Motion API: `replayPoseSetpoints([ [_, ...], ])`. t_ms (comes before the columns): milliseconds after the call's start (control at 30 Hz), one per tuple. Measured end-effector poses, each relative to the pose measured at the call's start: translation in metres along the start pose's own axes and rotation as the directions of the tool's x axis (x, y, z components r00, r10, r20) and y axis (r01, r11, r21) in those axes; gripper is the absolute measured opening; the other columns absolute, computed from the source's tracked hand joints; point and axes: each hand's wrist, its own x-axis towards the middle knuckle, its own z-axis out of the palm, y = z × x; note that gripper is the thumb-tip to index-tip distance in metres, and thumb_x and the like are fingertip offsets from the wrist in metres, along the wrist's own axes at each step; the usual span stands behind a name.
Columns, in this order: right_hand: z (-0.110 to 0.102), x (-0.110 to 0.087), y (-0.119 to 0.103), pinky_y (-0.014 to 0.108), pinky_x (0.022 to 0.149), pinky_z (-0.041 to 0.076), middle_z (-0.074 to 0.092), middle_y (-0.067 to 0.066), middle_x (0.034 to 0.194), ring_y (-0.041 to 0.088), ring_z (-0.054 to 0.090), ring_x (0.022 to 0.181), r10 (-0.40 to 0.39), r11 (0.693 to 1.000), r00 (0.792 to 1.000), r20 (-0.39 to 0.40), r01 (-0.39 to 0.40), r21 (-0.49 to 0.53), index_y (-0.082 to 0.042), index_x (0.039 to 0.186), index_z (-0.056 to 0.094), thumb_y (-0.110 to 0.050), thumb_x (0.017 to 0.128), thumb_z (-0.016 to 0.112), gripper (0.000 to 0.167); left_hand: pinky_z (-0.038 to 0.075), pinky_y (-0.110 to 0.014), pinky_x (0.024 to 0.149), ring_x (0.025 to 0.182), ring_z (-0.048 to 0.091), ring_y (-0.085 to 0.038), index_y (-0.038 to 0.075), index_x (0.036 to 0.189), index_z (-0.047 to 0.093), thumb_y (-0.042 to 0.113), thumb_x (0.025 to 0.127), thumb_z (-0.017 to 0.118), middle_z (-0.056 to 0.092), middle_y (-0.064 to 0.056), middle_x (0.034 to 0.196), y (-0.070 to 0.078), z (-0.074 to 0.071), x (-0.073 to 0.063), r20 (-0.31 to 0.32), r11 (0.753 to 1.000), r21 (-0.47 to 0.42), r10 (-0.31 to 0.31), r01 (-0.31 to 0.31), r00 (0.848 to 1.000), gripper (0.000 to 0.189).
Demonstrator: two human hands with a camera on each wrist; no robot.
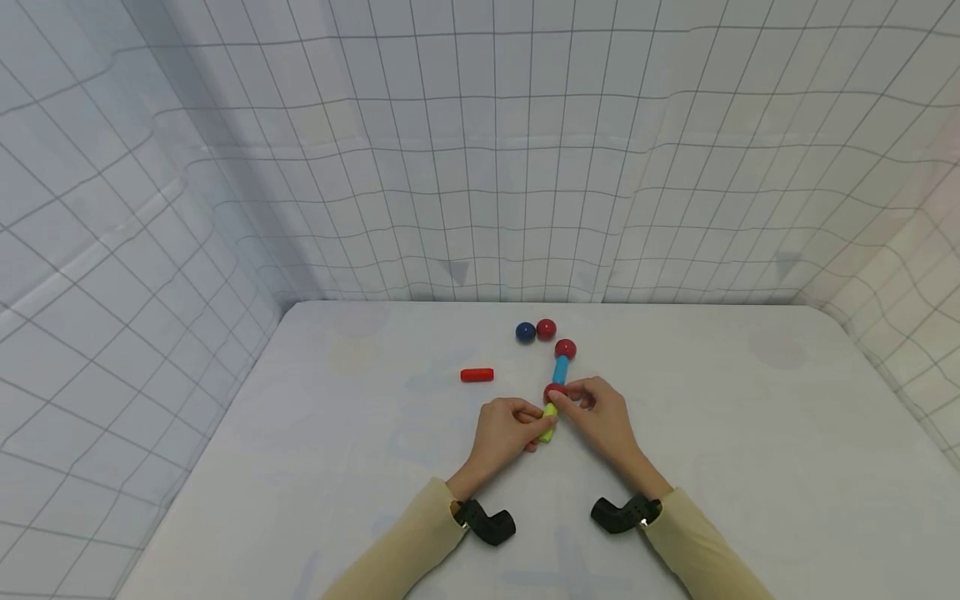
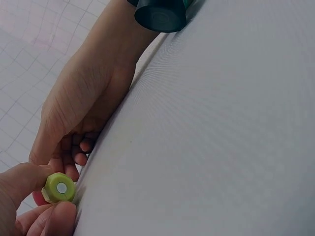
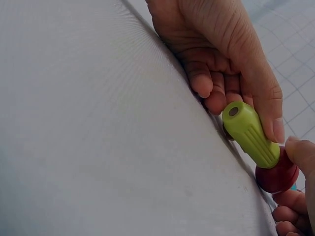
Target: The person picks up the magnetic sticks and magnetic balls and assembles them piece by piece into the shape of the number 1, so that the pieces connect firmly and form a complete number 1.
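My left hand (image 1: 507, 429) pinches a lime-green ribbed rod (image 3: 251, 135) between thumb and fingers. A round metal-coloured spot shows in the rod's near end. The far end of that rod meets a dark red ball (image 3: 278, 173), which my right hand (image 1: 603, 419) grips between thumb and fingers. Beyond this ball a light blue rod (image 1: 560, 369) leads to another red ball (image 1: 566, 349), so the pieces form a line on the table. In the left wrist view the green rod (image 2: 60, 188) points end-on at the camera and mostly hides the red ball.
Behind the line, a dark blue ball (image 1: 526, 332) and a red ball (image 1: 546, 329) sit side by side. A red rod (image 1: 477, 375) lies to the left on the white table (image 1: 337, 467). White grid-patterned curtains (image 1: 480, 167) stand around the back and sides.
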Motion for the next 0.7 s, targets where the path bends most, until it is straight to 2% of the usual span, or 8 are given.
replayPoseSetpoints([
  [333, 0.0002, 0.0018, 0.0011, 0.028, 0.061, 0.04, 0.056, 0.0, 0.079, 0.015, 0.048, 0.071, -0.006, 0.999, 1.0, 0.019, 0.006, -0.032, -0.006, 0.096, 0.073, -0.032, 0.084, 0.074, 0.028, 0.045, -0.023, 0.042, 0.041, 0.055, -0.008, 0.005, 0.084, 0.072, 0.029, 0.08, 0.077, 0.061, 0.006, 0.059, 0.0018, 0.0013, 0.0002, -0.006, 1.0, 0.028, 0.0, 0.0, 1.0, 0.025],
  [567, 0.0008, 0.0029, 0.0025, 0.028, 0.06, 0.039, 0.055, 0.0, 0.079, 0.014, 0.048, 0.069, -0.038, 0.997, 0.999, 0.008, 0.039, -0.059, -0.006, 0.094, 0.073, -0.031, 0.083, 0.074, 0.027, 0.04, -0.021, 0.039, 0.038, 0.052, -0.008, 0.008, 0.086, 0.071, 0.031, 0.082, 0.076, 0.059, 0.007, 0.057, 0.0026, 0.0025, 0.0014, 0.001, 0.997, 0.062, -0.039, 0.038, 0.999, 0.024],
  [700, 0.0009, 0.0035, 0.0036, 0.028, 0.06, 0.039, 0.056, 0.001, 0.079, 0.014, 0.048, 0.069, -0.044, 0.997, 0.999, 0.003, 0.045, -0.064, -0.006, 0.094, 0.072, -0.03, 0.083, 0.074, 0.027, 0.041, -0.021, 0.039, 0.038, 0.052, -0.008, 0.009, 0.087, 0.071, 0.031, 0.082, 0.075, 0.06, 0.007, 0.058, 0.0027, 0.0027, 0.0019, 0.002, 0.997, 0.06, -0.038, 0.037, 0.999, 0.024],
])
